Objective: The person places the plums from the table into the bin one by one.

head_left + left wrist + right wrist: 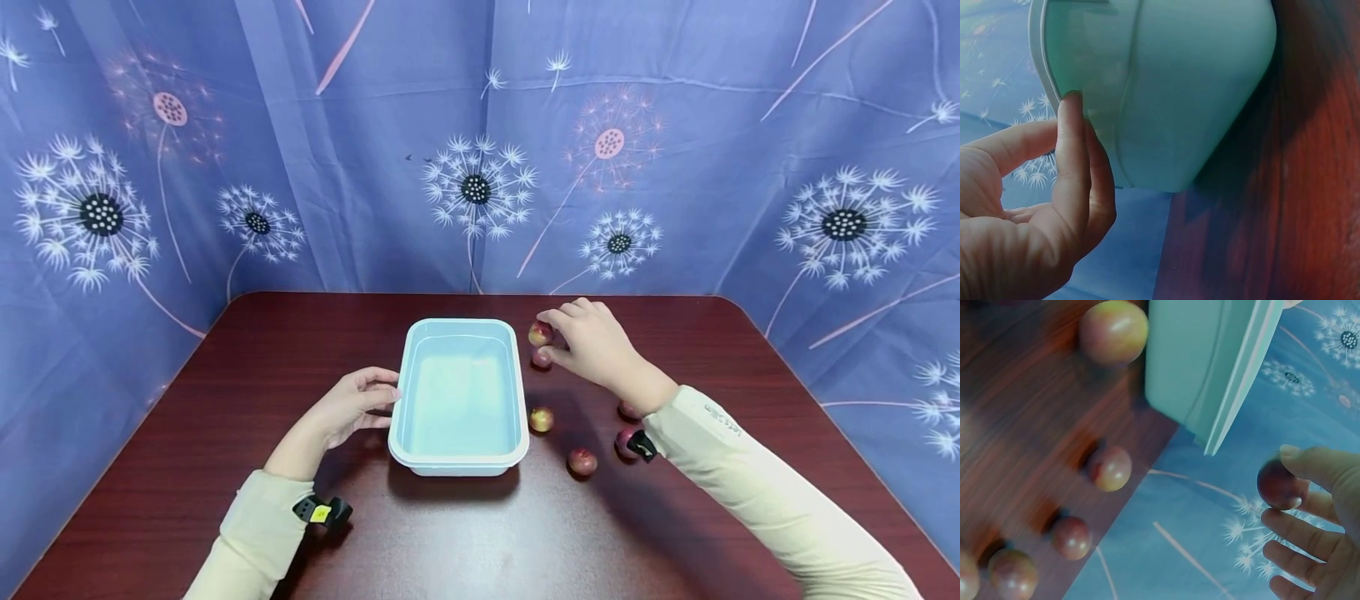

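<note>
A light-blue plastic basin [459, 461] with a white rim stands on the table. My left hand [360, 408] holds it at the left side; in the left wrist view the fingers [1072, 144] bend against the rim and outer wall. Beyond the basin's right side, my right hand [596, 342] pinches a plum [1280, 483] between thumb and fingertips. Another plum [542, 359] lies just below that thumb in the head view. A yellowish plum [541, 419] sits beside the basin's right wall.
More plums lie on the right of the dark red table [315, 333]: one reddish plum [582, 462] in front, one plum [627, 443] by the right wrist strap and one plum [630, 410] partly hidden by the forearm. A blue dandelion-patterned curtain [375, 167] hangs behind and around the table.
</note>
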`<state>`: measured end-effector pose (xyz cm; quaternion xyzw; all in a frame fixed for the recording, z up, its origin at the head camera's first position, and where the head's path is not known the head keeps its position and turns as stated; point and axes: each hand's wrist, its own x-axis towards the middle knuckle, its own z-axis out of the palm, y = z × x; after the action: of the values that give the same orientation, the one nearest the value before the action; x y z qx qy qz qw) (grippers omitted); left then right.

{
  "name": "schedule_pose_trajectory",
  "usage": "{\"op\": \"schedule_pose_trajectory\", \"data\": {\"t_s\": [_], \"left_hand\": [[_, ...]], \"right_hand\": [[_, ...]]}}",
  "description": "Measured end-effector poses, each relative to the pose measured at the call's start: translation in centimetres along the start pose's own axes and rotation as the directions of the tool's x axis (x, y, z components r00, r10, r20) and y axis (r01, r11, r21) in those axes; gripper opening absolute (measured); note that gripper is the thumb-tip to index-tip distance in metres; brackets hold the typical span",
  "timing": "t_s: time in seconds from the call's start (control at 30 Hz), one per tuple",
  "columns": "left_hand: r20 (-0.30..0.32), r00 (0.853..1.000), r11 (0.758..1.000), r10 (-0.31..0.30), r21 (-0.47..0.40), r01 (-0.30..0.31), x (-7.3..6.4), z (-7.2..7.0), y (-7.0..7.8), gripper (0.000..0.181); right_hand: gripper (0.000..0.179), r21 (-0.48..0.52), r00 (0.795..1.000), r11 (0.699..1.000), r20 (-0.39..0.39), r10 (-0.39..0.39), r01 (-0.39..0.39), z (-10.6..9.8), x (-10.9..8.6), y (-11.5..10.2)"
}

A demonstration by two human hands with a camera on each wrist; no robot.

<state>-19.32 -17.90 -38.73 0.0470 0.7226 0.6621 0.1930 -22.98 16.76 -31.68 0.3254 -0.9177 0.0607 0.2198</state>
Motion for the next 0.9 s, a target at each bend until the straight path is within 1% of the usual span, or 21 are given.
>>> {"op": "schedule_pose_trajectory", "data": {"t_s": [0.13,0.5,0.77,0.9], "left_hand": [[0.005,1.000,1.000,0.005,-0.001,-0.005,0.1,0.0,-0.1,0.049],[0.006,1.000,1.000,0.014,-0.020,-0.014,0.1,0.0,-0.3,0.048],[0.008,1.000,0.999,0.018,-0.030,-0.018,0.1,0.0,-0.4,0.049],[0.006,1.000,0.999,0.019,-0.032,-0.018,0.1,0.0,-0.4,0.048]], "right_hand": [[0.041,0.007,1.000,1.000,-0.002,-0.015,0.015,0.1,0.4,-0.5],[0.041,-0.008,0.996,0.996,-0.039,-0.084,0.084,1.3,1.0,-1.7],[0.033,0.013,0.992,0.993,-0.042,-0.121,0.122,2.1,1.4,-2.8],[0.034,-0.002,0.989,0.989,-0.030,-0.147,0.147,2.5,1.5,-3.3]]}}
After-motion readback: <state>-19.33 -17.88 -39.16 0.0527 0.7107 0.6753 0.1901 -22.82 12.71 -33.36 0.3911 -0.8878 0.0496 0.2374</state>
